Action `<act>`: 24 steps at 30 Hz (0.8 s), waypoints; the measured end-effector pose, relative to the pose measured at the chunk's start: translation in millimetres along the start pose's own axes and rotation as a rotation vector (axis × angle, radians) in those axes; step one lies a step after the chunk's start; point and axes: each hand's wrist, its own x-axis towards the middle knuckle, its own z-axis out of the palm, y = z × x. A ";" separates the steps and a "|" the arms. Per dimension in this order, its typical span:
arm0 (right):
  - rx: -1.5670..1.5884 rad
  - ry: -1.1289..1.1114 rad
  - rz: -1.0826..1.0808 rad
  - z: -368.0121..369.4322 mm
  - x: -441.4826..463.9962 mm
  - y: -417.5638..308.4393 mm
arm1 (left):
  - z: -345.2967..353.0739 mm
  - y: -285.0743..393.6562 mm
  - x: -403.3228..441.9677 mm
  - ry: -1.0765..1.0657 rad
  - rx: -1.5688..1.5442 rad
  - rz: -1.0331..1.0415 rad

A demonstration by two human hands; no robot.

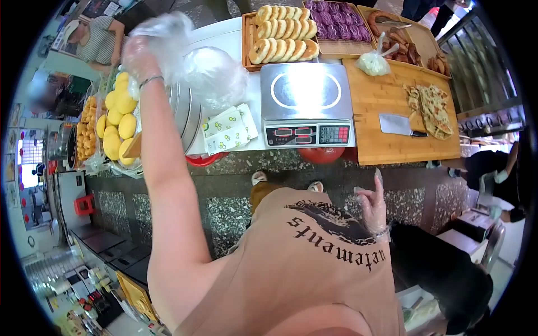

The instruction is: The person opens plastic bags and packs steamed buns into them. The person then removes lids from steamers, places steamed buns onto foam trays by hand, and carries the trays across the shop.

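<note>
My left hand (141,59) reaches out at the upper left, blurred by motion. A thin clear plastic bag (171,33) is bunched at its fingers and smeared along with it. Just right of that hand, a pile of clear plastic bags (216,75) lies on the white table. Yellow buns (119,106) sit below and beside my left wrist. My right hand (374,208), in a clear plastic glove, is raised by my shirt below the cutting board. Its index finger points up and the thumb stands apart, with nothing visible in it.
A digital scale (305,101) stands mid-table, with printed paper bags (230,129) to its left. Behind are trays of flat pale cakes (283,33), purple rolls (339,21) and brown meat (398,45). A cleaver (397,124) and flatbread (434,109) lie on the wooden board (372,140).
</note>
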 end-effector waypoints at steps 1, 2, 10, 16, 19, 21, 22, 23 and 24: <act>-0.016 0.007 0.002 -7.2 -1.1 -0.9 | -15.0 -24.3 16.1 0.060 0.369 0.544; -0.015 0.014 0.011 -9.0 -1.8 0.3 | -21.1 12.1 -6.9 -0.088 0.174 0.416; -0.497 0.001 -0.511 49.1 64.2 -82.8 | -32.4 170.3 -222.3 -1.678 -0.463 -0.590; -0.398 0.450 -0.323 60.1 111.7 -72.4 | 39.2 145.8 -219.5 -1.776 -0.511 -0.469; -0.394 0.473 0.021 48.1 110.7 -91.1 | 51.3 155.9 -216.2 -0.768 -0.340 0.608; -0.471 0.454 -0.006 58.4 110.8 -93.1 | 10.4 180.6 -249.6 -1.074 -0.431 0.830; -0.545 0.398 -0.044 65.1 108.3 -95.3 | 1.9 187.6 -264.4 -1.060 -0.334 0.915; -0.478 0.324 -0.058 72.5 103.8 -102.7 | 10.3 176.3 -268.0 -1.067 -0.366 0.929; -0.574 0.230 -0.011 75.2 101.4 -110.0 | 25.2 153.9 -267.5 -1.329 -0.379 0.637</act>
